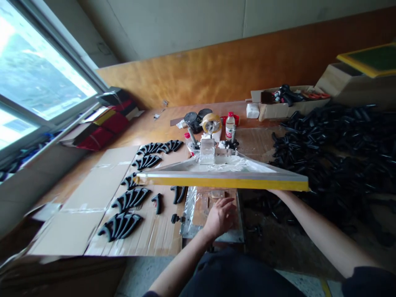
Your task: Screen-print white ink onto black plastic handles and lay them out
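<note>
A screen frame [222, 180] with a yellow front edge is tilted up across the middle, white paste on its mesh. My left hand [220, 216] is over the small wooden base [198, 206] below the frame, fingers spread and slightly curled, with nothing visible in them. My right forearm reaches up to the frame's right part; the hand is hidden behind the frame. Left of the base, curved black handle-like parts [120, 226] lie in rows on cardboard [167, 229]. One single black part [157, 203] lies nearer the base.
A large heap of black parts [340, 140] covers the right side. Behind the frame stand a tape roll [211, 123], a red-capped bottle [230, 126] and black jars [192, 120]. An open carton [287, 109] sits at the back right; red boxes [99, 130] lie by the window.
</note>
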Motion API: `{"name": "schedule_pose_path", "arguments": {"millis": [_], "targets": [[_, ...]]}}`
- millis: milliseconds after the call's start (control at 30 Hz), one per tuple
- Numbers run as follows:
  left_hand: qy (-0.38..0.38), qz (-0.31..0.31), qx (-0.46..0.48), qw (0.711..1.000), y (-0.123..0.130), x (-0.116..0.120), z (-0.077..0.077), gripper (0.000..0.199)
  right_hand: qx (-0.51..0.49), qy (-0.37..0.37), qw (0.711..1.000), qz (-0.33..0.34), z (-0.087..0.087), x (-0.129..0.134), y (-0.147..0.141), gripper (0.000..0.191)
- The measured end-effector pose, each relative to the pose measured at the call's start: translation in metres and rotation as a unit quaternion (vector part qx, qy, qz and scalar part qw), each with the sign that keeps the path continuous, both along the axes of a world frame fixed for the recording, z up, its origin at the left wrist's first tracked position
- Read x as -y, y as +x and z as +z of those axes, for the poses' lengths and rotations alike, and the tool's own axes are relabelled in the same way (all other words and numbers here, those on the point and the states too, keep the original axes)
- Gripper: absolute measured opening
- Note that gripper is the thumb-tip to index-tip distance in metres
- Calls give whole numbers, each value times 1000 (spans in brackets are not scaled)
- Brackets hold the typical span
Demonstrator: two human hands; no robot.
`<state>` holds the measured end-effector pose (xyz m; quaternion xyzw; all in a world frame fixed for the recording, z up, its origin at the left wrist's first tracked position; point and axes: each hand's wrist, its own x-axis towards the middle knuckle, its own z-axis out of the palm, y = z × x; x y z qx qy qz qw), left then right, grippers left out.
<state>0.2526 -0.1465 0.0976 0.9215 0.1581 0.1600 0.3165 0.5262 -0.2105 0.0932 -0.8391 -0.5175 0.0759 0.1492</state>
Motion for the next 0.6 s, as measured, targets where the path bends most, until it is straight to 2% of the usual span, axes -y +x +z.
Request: {"name": "schedule_pose_path", "arguments": {"millis": [133,233,300,400,500,600], "targets": [[-89,141,38,985,-63,-29,7,15,-28,0,991,130,-8,1,-98,28],[-155,211,72,962,-89,-56,18,20,22,-32,973,227,-10,-12,-152,34],[-182,253,95,946,-95,-75,34,23,78,-44,965,248,-7,-21,-167,39],[-215,289,168,918,-89,-102,70,32,113,-26,961,252,-2,-29,-170,34],[-256,260,277,889,-72,-121,111,39,82,23,967,240,-2,-32,-171,33],[-302,209,295,882,-56,-127,139,49,24,87,964,251,-14,-39,-183,51]]}}
